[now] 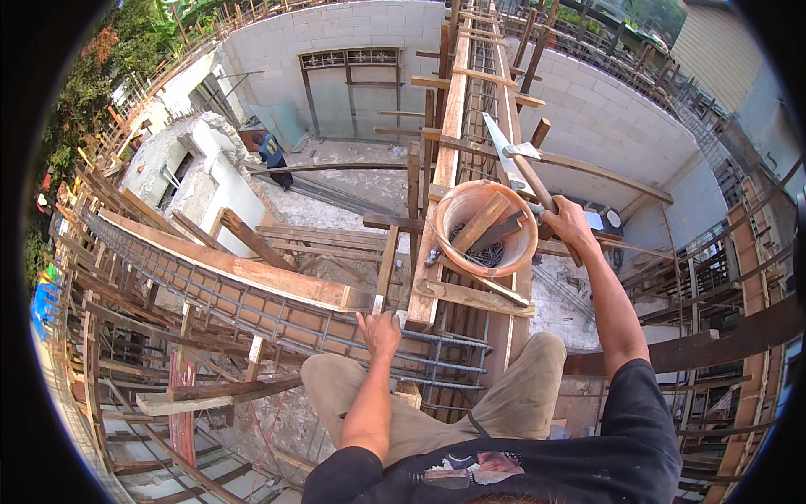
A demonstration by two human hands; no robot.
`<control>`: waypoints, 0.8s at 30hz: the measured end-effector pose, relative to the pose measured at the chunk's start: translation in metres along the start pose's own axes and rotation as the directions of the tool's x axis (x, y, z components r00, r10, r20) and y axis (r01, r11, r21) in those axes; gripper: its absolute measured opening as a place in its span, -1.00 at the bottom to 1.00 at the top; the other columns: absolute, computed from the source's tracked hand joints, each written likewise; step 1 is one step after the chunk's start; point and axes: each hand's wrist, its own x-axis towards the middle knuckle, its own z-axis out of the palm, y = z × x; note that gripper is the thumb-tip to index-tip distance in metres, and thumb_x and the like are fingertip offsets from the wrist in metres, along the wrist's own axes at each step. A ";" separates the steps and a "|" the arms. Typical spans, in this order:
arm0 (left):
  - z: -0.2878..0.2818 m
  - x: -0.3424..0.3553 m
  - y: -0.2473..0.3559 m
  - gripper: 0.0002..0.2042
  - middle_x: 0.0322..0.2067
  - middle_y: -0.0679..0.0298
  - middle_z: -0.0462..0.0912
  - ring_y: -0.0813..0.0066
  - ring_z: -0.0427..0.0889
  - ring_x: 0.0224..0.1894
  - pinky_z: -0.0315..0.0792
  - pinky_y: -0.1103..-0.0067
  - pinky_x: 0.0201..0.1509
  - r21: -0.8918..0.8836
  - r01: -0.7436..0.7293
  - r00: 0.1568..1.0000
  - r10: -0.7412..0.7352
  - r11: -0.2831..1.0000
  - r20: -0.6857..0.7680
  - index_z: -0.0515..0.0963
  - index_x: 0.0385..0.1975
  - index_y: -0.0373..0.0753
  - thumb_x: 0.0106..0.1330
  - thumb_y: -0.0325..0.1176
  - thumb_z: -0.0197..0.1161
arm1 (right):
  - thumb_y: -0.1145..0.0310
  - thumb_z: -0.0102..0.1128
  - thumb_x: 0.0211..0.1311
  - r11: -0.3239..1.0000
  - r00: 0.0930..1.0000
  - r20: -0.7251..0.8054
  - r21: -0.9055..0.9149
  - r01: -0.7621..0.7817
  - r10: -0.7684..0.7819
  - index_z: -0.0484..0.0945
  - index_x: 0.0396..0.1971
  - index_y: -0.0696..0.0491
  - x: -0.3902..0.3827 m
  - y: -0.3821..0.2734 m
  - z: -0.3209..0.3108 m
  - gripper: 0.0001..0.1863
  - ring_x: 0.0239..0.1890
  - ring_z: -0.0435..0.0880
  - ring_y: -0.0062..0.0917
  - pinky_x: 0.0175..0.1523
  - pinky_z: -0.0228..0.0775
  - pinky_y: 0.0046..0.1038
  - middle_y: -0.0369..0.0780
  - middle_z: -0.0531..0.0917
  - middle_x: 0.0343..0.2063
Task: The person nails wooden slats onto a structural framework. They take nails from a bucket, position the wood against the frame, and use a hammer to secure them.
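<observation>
Grasping hammer by its wooden handle in right hand, closed round the shaft, head pointing away from body; in view, overlapping handsaw blade, unable to tell whether touching. Resting left hand at near end of narrow wood strip, fingers bent; cannot tell whether clenched on it or only touching. Noted just left of right hand: orange bucket with wood offcuts and nails, set over formwork boards. Nearer knees: rebar cage. Farther, below: co-worker near long steel bars.
</observation>
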 end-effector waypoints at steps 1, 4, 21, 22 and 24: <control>0.003 -0.001 0.006 -0.76 -0.29 0.13 0.75 0.11 0.61 -0.03 -0.06 0.05 0.53 0.048 0.005 1.000 -0.006 0.999 0.024 0.73 -0.21 -0.15 0.37 -0.18 0.18 | 0.13 0.30 0.02 0.999 1.000 0.008 -0.033 0.021 -0.021 0.62 -0.19 0.25 0.017 0.004 0.002 -0.52 -0.14 0.70 0.02 -0.02 0.50 -0.08 0.21 0.67 -0.29; 0.003 0.001 0.008 -0.80 -0.29 0.15 0.73 0.12 0.56 0.00 -0.10 0.00 0.54 0.090 -0.028 0.999 0.030 0.996 -0.022 0.72 -0.25 -0.16 0.35 -0.24 0.20 | 0.15 0.26 0.05 0.996 0.998 -0.002 -0.060 0.067 -0.067 0.61 -0.30 0.27 0.073 0.009 0.021 -0.57 -0.28 0.71 -0.02 -0.11 0.51 -0.14 0.13 0.69 -0.39; 0.003 0.012 0.009 -0.84 -0.14 0.23 0.70 0.10 0.44 0.20 -0.17 -0.11 0.51 0.056 -0.009 0.996 0.004 0.998 0.088 0.66 -0.22 -0.17 0.34 -0.28 0.20 | 0.06 0.27 0.22 0.963 0.984 0.103 -0.212 0.167 -0.148 0.57 0.02 0.15 0.194 0.080 0.131 -0.48 0.08 0.58 -0.01 0.18 0.42 -0.13 0.07 0.54 -0.02; 0.004 0.013 0.011 -0.84 -0.14 0.22 0.70 0.09 0.44 0.20 -0.17 -0.10 0.51 0.052 -0.005 0.996 0.000 0.999 0.084 0.66 -0.22 -0.17 0.34 -0.28 0.20 | 0.03 0.26 0.25 0.965 0.984 0.135 -0.221 0.143 -0.115 0.54 0.12 0.12 0.195 0.082 0.129 -0.44 0.08 0.57 0.02 0.22 0.41 -0.15 0.08 0.53 0.02; 0.005 0.011 0.010 -0.84 -0.15 0.21 0.70 0.08 0.44 0.19 -0.16 -0.09 0.51 0.057 -0.003 0.998 -0.001 0.998 0.060 0.66 -0.23 -0.18 0.34 -0.30 0.19 | 0.06 0.28 0.24 0.970 0.989 0.110 -0.214 0.117 -0.095 0.53 0.14 0.11 0.187 0.075 0.125 -0.43 0.12 0.57 0.03 0.22 0.42 -0.11 0.10 0.53 0.04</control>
